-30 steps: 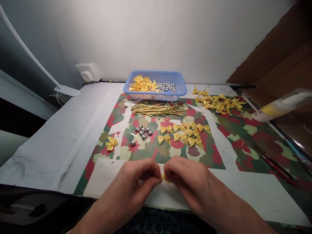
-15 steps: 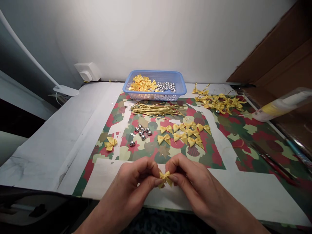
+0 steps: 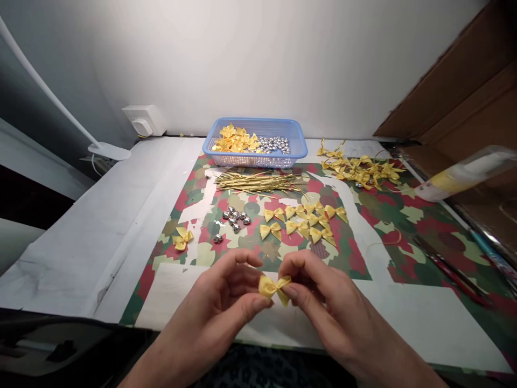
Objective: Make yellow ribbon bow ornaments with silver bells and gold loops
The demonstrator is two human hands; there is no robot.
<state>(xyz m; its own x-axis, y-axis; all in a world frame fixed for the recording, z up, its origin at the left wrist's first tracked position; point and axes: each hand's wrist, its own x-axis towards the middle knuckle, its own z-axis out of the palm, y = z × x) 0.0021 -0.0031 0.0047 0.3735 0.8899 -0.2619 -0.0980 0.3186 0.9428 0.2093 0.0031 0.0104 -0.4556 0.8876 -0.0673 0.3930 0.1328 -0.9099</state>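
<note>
In the head view, our right hand (image 3: 323, 293) pinches the yellow bow (image 3: 275, 288) by its right loop, above the near white paper (image 3: 407, 310); our left hand (image 3: 222, 299) has thumb and forefinger parted beside the left loop; we should grip lightly, evening the loops without creasing them.

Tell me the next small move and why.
Probably lay the held bow beside the yellow bows spread on the patterned sheet: the right hand pinches it by one side, the left hand has thumb and forefinger apart, and its shape resembles theirs.
</note>
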